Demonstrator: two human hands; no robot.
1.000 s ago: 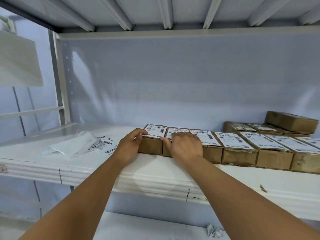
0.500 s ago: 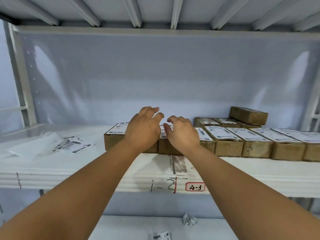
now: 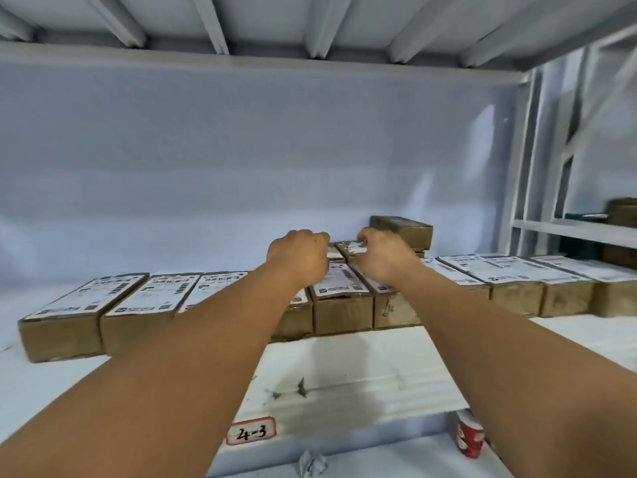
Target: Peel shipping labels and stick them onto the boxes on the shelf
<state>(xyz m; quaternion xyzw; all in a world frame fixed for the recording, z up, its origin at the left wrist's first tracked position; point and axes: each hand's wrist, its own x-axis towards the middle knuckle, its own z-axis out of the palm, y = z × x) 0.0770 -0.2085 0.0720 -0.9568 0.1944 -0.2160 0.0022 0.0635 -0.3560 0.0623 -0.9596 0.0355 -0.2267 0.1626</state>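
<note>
Though L hand (image 3: 298, 255) & R hand (image 3: 386, 258) curl over boxes (image 3: 341, 307), fingers' (image 3: 364, 236) hold unclear; tips hidden.

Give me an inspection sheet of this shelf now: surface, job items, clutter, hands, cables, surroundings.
Surface: white shelf with tag reading "4-3".
Job's things: front row of labelled boxes; back-row boxes behind; one brown box stacked on those, no label visible.
Clutter: small scraps on the shelf; crumpled paper and a red-and-white object below.
Hands: left hand and right hand reach over the front row, fingers curled; grip hidden.
Cables: nothing seen.
Surroundings: neighbouring rack at right.
</note>
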